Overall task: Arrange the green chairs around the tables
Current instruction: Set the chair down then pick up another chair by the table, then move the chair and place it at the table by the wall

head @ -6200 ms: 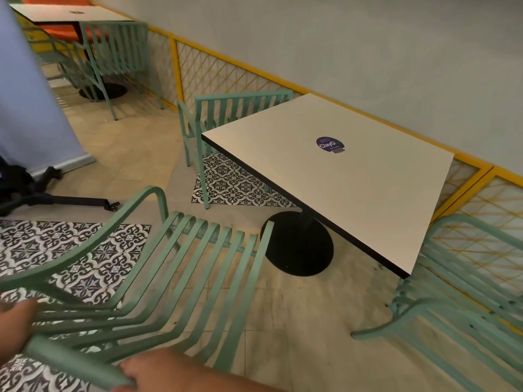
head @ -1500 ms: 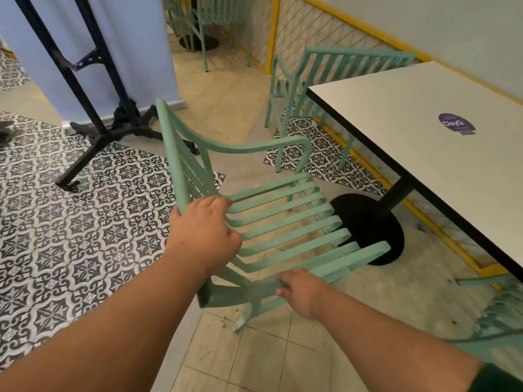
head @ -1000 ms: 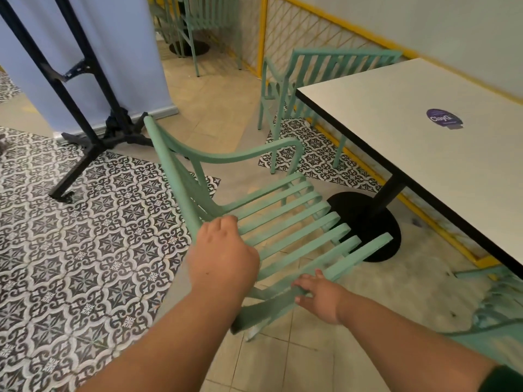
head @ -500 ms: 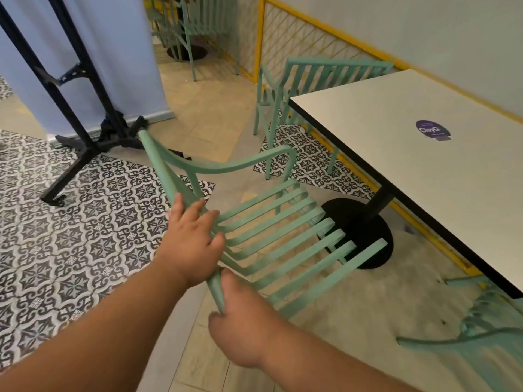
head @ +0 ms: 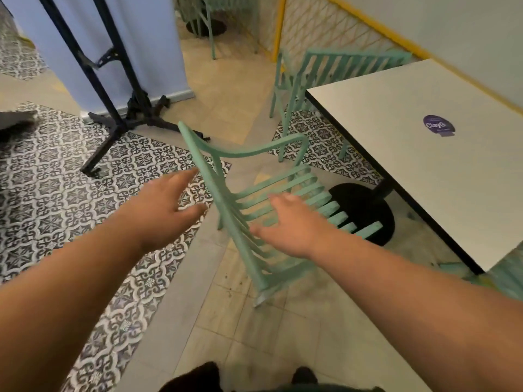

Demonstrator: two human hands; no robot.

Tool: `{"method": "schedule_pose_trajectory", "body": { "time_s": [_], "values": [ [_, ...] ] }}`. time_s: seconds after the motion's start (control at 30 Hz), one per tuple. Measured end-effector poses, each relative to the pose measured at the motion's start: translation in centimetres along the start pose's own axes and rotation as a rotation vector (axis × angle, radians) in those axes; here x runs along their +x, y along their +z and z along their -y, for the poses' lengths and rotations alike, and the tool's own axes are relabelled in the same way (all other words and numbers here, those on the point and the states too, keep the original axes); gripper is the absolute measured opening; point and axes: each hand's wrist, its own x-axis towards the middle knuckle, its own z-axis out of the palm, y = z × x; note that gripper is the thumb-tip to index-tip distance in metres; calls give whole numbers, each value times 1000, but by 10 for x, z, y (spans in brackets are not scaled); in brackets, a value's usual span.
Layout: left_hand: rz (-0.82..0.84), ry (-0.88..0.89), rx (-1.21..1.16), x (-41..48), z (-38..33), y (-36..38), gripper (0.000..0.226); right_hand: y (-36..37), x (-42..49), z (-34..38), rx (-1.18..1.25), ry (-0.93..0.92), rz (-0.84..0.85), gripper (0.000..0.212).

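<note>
To do this step well, I think the green chair (head: 271,210), which stands on the floor just beside the white table (head: 441,165), needs a firm hold on its back with both hands, but the left hand (head: 162,210) and right hand (head: 288,224) reach out with fingers spread wide, holding nothing.

four green chairs (head: 254,210), one table (head: 441,165)

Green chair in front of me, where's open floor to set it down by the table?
Plain tiles are bare between the chair and the table, up to its black base. Crowded by the banner stand and far chair.
</note>
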Motion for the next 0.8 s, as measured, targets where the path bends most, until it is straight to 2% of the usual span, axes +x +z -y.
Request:
{"method": "schedule_pose_trajectory", "body": {
  "time_s": [0.2,0.5,0.8],
  "values": [
    [-56,104,115,26,35,-78,82,-40,36,34,-46,84,-78,86],
    [-1,274,261,104,109,-193,84,-67,100,127,59,143,-273,77],
    [16,458,298,238,109,-261,84,-132,191,110,54,307,-412,81]
  ]
}}
